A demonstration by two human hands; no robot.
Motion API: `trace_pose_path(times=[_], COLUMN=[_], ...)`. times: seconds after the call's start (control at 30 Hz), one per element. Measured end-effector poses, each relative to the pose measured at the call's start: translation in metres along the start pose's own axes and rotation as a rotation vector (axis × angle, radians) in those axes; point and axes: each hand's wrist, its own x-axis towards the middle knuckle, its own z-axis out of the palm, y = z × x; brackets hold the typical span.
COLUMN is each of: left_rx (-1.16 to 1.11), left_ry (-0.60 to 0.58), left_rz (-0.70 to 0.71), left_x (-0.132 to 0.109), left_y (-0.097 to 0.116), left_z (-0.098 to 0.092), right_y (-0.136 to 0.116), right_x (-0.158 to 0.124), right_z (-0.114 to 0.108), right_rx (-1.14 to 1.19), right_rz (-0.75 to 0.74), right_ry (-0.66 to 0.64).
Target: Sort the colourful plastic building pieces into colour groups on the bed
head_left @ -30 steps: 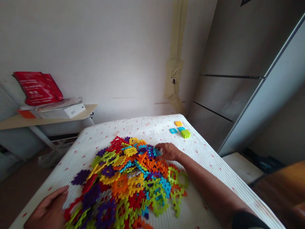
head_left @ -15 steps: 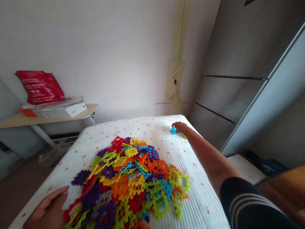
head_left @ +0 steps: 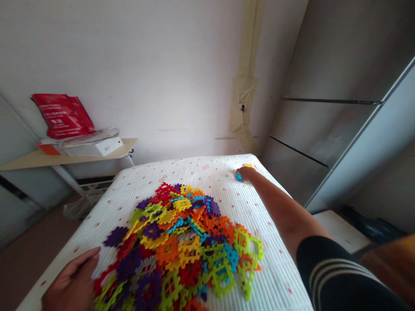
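Blue plastic under the right hand point(head_left: 246, 174), is that the piece?

Yes, a small blue tile point(head_left: 239, 177), out at about one o'clock from the heap of interlocking plastic tiles point(head_left: 175, 242), near the far edge of the white ribbed mattress point(head_left: 207, 170). The fingers curl narrow over it, though the hand hides whether they really grip it.

And the left hand point(head_left: 73, 280)?

Open, fingers loosely spread, lying on the mattress at about seven o'clock from the heap, just beside its red pieces. It holds nothing that I can see.

What step would you call this?

A reach to the loose tiles, away from the heap, I'd judge. A small yellow tile point(head_left: 248, 166) lies just past the blue one (easy to miss behind the knuckles). Something that thin, flat on ribbed cloth, calls for a fingertip pinch rather than a scoop.

Anything else nearby?

At ten o'clock, a red bag point(head_left: 61, 114) sits above a white box point(head_left: 97, 147) on a pale shelf point(head_left: 32, 160).
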Motion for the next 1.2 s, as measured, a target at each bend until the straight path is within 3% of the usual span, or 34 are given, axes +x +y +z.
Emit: trace_pose_path(times=[0.1, 0.27, 0.4, 0.53, 0.7, 0.87, 1.1, 1.2], left_rx=[0.014, 0.005, -0.009, 0.003, -0.054, -0.113, -0.083, -0.074], left_ry=[-0.02, -0.037, -0.03, -0.051, -0.025, -0.032, -0.047, -0.007], left_rz=[-0.167, -0.205, -0.221, -0.196, -0.215, -0.265, -0.287, -0.141], left_x=[-0.007, -0.007, -0.006, -0.008, -0.01, -0.005, -0.002, 0.001], left_y=[0.017, 0.02, 0.016, 0.019, 0.022, 0.016, 0.011, 0.003], left_z=[-0.003, -0.003, -0.003, -0.005, -0.003, 0.001, 0.0, 0.003], right_y=[-0.003, -0.016, -0.044, -0.074, -0.091, -0.092, -0.071, -0.053], right_x=[-0.004, -0.023, -0.058, -0.096, -0.111, -0.107, -0.103, -0.101], right_z=[-0.001, -0.015, -0.02, -0.007, 0.018, 0.025, 0.005, 0.0], right_rx=[0.012, 0.05, 0.159, 0.373, 0.357, 0.42, 0.475, 0.424], right_rz=[-0.011, -0.052, -0.243, -0.57, -0.603, -0.623, -0.59, -0.554], right_ry=[0.014, 0.111, 0.166, 0.028, 0.115, 0.138, 0.185, 0.233])
